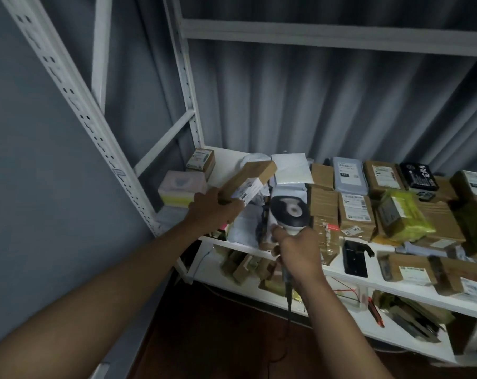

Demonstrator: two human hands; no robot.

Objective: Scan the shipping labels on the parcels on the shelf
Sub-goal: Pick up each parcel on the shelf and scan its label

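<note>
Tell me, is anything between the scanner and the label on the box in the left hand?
Nothing visible. The left hand holds the box up beside the scanner in the right hand; the label shows uncovered.

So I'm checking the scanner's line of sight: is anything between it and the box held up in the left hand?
Head view: nothing solid lies between the scanner and the narrow cardboard box that the left hand holds; only white bagged parcels lie behind on the shelf.

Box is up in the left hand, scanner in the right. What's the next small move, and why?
Probably tip the long cardboard box so its white label faces the scanner. The left hand holds the box off the shelf, label near the scanner head, while the right hand grips the handle.
</note>
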